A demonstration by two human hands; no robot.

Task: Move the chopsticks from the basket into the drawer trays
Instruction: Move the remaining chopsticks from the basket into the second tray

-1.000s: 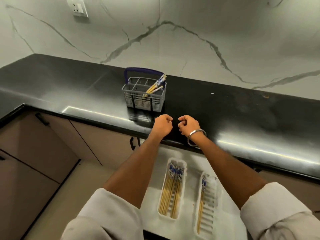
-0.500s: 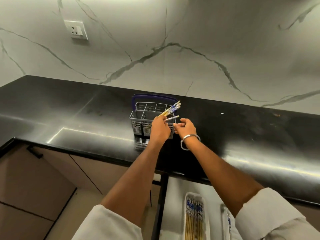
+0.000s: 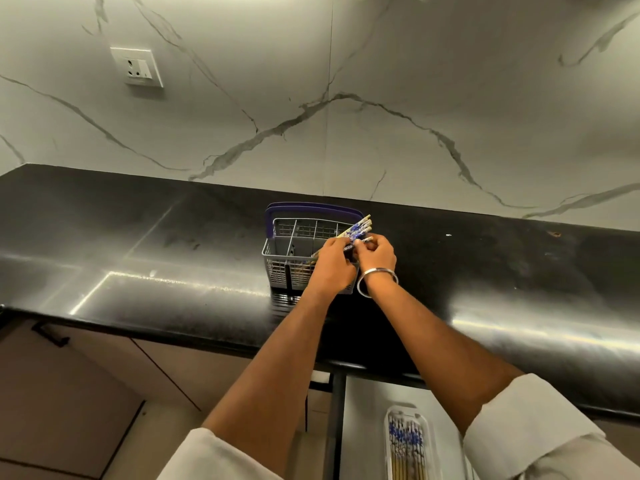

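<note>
Chopsticks [image 3: 360, 229] lean out of the right end of a grey basket [image 3: 282, 252] that stands on the black countertop [image 3: 138, 244], their blue-patterned tops fanned up and to the right past the basket's rim while their lower ends stay down in the right-hand compartment. In the single head view, both hands meet at that cluster. The left hand [image 3: 330, 263] comes in from the near left with its fingers curled about the shafts just below the patterned tops; how many sticks it actually holds is hidden by the knuckles. The right hand [image 3: 377, 254], with a metal bangle [image 3: 376, 282] at the wrist, pinches the tip of one lower stick between thumb and fingertips. The long axis of the bundle runs from low-left inside the basket to high-right, so the free ends point away from the left hand and toward the right, and a clean draw would probably follow that slant up and rightward, not straight up. Both hands touch the sticks, the left lower on the shafts. At the near edge, below the counter, an open drawer shows a white tray [image 3: 424, 415] already holding chopsticks, well apart from the basket and nearer the right arm.
</note>
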